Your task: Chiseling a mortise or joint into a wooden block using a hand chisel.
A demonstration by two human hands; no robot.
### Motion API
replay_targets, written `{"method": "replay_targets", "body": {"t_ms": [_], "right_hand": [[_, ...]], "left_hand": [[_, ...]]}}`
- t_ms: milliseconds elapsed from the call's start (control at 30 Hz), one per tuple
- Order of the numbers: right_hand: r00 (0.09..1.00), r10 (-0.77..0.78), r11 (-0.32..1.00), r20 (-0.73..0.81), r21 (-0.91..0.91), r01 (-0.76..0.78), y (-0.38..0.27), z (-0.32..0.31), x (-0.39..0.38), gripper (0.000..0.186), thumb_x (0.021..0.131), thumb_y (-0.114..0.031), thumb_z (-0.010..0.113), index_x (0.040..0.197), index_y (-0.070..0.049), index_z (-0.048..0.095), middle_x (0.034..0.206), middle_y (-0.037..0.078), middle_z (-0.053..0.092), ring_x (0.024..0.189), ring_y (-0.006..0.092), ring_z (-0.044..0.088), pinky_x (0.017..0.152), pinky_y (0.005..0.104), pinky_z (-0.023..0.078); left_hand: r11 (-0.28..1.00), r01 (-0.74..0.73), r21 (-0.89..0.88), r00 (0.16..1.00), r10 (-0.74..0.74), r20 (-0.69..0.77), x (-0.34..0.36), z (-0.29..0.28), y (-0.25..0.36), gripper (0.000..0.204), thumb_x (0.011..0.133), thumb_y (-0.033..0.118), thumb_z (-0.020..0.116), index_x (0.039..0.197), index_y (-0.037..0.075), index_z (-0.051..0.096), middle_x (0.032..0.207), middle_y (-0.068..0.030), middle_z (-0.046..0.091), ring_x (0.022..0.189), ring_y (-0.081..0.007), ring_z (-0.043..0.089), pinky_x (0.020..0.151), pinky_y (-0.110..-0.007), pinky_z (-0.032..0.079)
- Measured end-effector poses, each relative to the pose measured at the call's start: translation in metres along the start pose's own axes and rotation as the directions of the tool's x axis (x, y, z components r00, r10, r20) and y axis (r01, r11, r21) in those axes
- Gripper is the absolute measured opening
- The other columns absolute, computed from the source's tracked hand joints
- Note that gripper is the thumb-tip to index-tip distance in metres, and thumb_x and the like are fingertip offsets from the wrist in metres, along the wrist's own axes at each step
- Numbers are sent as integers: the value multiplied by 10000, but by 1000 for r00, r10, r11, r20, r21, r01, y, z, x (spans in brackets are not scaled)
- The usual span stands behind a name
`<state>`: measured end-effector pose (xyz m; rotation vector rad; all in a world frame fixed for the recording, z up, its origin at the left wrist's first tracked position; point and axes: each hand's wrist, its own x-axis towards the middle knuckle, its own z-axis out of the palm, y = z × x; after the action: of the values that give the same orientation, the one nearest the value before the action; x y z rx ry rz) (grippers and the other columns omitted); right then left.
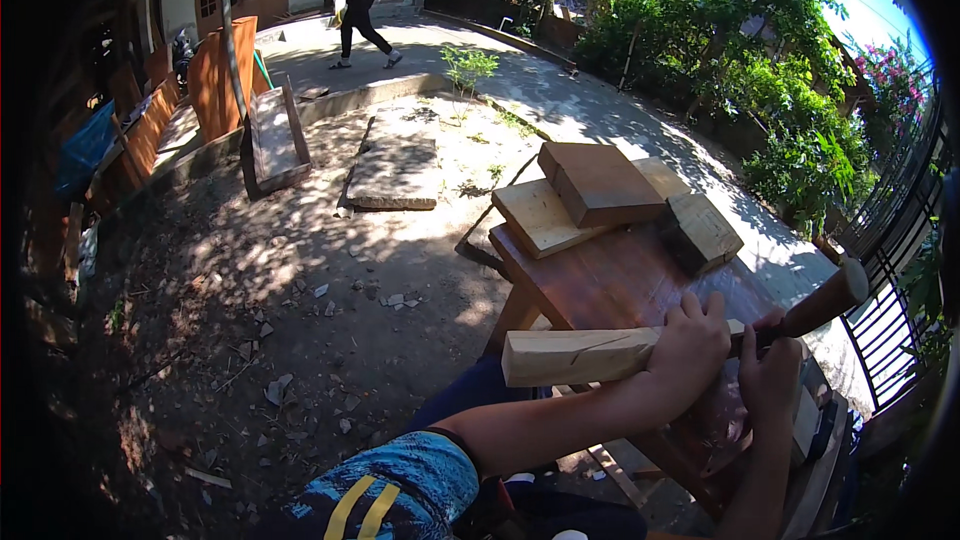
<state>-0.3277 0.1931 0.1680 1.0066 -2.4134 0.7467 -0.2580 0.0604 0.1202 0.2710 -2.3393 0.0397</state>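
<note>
My left hand (688,345) is closed around a pale squared length of wood (575,354). Its near end sticks out to the left over the edge of a reddish-brown wooden table (570,290). At the wood's right end, my right hand (770,377) grips a tool with a thick, round-ended brown wooden handle (825,302), which looks like a chisel. The handle points up and to the right. Fingers hide most of the tool's blade, so I cannot tell whether it touches the wood.
On the table's far end lie a brown block (605,185), a pale board (545,215) and a dark-sided wooden block (703,232). A concrete slab (395,172) rests on the ground beyond. A person in dark clothes (360,0) walks far off. A metal gate (890,325) stands at right.
</note>
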Motion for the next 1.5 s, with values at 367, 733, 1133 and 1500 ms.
{"method": "replay_targets", "body": {"t_ms": [367, 733, 1133, 1500], "right_hand": [[989, -43, 998, -143, -51, 36, 28, 1, -10, 154, 985, -149, 665, 1007, -31, 567, 936, 175, 617, 901, 371, 616, 817, 485, 485], [997, -63, 994, -48, -96, 58, 5, -6, -9, 159, 997, -149, 653, 1013, -2, 595, 883, 187, 653, 819, 371, 666, 766, 470, 506], [999, 16, 973, -41, -230, -25, -11, -1, -5, 215, 961, -174, 694, 940, 32, 637, 882, 226, 660, 884, 446, 635, 798, 526, 477], [995, -63, 991, -72, -122, 53, -1, -2, -9, 185, 970, -141, 688, 997, 26, 613, 860, 216, 675, 837, 423, 679, 749, 499, 503]], "left_hand": [[998, -1, -61, 1000, 0, -21, 1, 5, 4, 136, 801, 179, 658, 824, 57, 714, 919, -86, 564, 838, -245, 575, 656, -335, 486], [999, 0, -54, 1000, -1, -18, 1, 6, 4, 128, 797, 170, 659, 816, 56, 715, 913, -89, 563, 838, -246, 576, 668, -331, 487], [998, -30, -63, 999, 28, -29, 0, 0, 4, 132, 798, 175, 658, 800, 57, 718, 917, -87, 558, 845, -241, 572, 660, -331, 484], [1000, -1, -15, 1000, 0, -24, 1, 1, 5, 142, 810, 173, 647, 823, 52, 719, 914, -82, 557, 836, -233, 566, 668, -329, 475]]}}
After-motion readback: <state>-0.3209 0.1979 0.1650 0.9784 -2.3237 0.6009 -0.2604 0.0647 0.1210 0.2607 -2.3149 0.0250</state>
